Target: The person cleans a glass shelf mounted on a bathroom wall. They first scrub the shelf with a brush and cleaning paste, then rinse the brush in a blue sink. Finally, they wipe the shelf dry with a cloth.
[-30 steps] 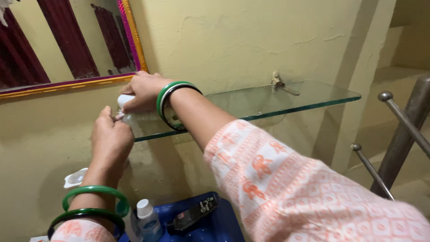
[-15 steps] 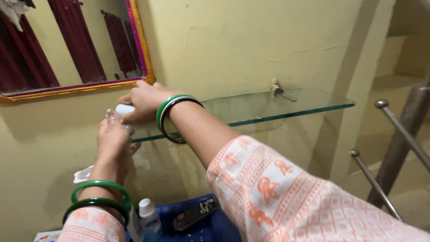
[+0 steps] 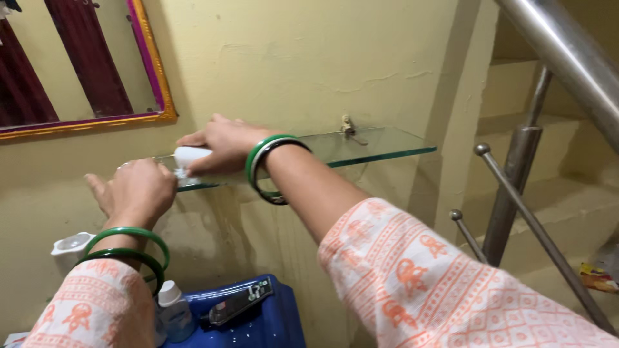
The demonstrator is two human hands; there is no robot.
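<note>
While right hand (image 3: 222, 145) grips white tube (image 3: 190, 156), glass shelf (image 3: 380, 145), left hand (image 3: 138, 190) beside.

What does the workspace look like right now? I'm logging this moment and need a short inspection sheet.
Surface: glass shelf fixed to a yellow wall, its right part bare.
Job's things: small white object lying at the shelf's left end.
Clutter: below, a small bottle with a white cap and a dark flat device on a blue surface; a white holder on the wall.
Hands: right hand rests on the white object; left hand is at the shelf's front edge beside it, holding nothing that shows.
Cables: nothing seen.
Surroundings: framed mirror upper left, steel stair railing right.
</note>
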